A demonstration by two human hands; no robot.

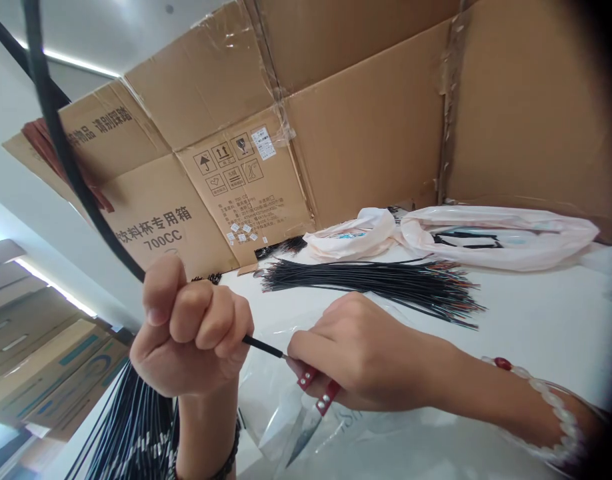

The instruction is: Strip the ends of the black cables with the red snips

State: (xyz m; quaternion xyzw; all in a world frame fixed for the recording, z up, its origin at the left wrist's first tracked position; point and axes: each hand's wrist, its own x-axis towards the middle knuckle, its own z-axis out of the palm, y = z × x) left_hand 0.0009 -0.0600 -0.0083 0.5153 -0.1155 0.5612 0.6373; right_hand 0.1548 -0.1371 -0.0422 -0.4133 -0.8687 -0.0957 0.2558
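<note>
My left hand [191,327] is closed in a fist around a black cable [263,346]; one length runs up past the fist to the top left, and a short end sticks out on the right. At that stripped-looking tip, the thumb and fingers of my right hand [356,353] are pinched together. Tucked under the same hand are scissors [306,427] with red handle parts and metal blades pointing down. How the fingers sit on the handles is partly hidden. A bundle of cut black cables [366,277] with coloured wire ends lies behind my right hand.
Clear plastic film [276,400] covers the white table [526,307]. More black cables [131,427] hang at lower left. Two pale bags [356,230] with rolled rims stand at the back, before a tall cardboard wall [366,153]. Stacked boxes [81,373] are at far left.
</note>
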